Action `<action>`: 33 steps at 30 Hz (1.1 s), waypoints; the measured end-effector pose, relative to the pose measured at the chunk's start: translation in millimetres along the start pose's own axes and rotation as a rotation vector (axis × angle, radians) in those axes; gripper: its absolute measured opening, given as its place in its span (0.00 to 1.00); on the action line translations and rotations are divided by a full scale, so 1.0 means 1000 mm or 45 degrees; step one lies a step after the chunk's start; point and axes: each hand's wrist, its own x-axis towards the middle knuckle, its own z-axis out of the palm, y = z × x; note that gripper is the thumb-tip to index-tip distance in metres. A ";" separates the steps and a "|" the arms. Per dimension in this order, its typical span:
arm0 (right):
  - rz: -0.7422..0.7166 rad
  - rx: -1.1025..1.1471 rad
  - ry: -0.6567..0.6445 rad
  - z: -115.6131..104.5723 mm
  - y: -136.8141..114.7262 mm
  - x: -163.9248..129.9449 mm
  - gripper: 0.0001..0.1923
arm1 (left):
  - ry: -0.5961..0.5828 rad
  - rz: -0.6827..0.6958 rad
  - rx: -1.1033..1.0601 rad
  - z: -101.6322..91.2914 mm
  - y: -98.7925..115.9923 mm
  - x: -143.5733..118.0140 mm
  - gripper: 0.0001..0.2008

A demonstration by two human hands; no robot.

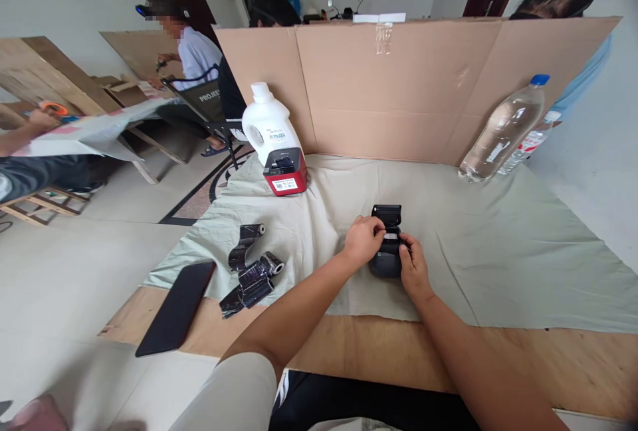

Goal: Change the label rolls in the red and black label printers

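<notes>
A small black portable printer (387, 263) sits on the cloth in front of me with its lid (387, 214) flipped up. Inside its open compartment a pale label or strip (390, 236) shows. My right hand (415, 268) grips the printer's right side, thumb on top. At the compartment's left edge, my left hand (365, 240) has its fingers curled in a pinch; anything between the fingertips is hidden. Left of my hands lie glossy black rolls, one partly unwound (246, 245) and others (259, 279) bunched together.
A black tablet or large phone (177, 308) lies at the table's left edge. Behind stand a red-and-black box (285, 172), a white detergent bottle (272, 122) and clear bottles (506, 129). A cardboard screen (379, 92) closes off the back. Other people sit beyond and to the left.
</notes>
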 end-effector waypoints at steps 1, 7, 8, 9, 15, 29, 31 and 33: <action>0.014 0.003 0.002 0.000 0.001 0.000 0.23 | -0.100 0.030 0.093 -0.001 0.003 0.002 0.05; 0.039 0.006 0.004 -0.001 0.003 0.000 0.24 | -0.598 0.176 0.667 -0.004 0.033 0.023 0.08; 0.041 0.004 0.000 -0.001 0.003 0.000 0.24 | -0.621 0.187 0.703 -0.003 0.037 0.027 0.08; 0.043 0.005 -0.006 -0.001 0.003 0.000 0.24 | -0.625 0.190 0.717 -0.001 0.040 0.029 0.08; 0.028 0.019 -0.009 -0.003 0.003 0.001 0.24 | -0.561 0.159 0.705 0.006 0.038 0.031 0.10; -0.134 -0.158 -0.026 -0.003 0.001 -0.001 0.26 | -0.392 0.180 0.295 0.002 0.010 0.019 0.14; -0.120 -0.172 -0.024 -0.004 0.002 -0.001 0.27 | -0.445 0.107 0.036 -0.003 0.009 0.019 0.14; -0.109 -0.173 -0.032 -0.005 0.002 -0.002 0.27 | -0.465 0.070 -0.225 -0.013 0.005 0.014 0.14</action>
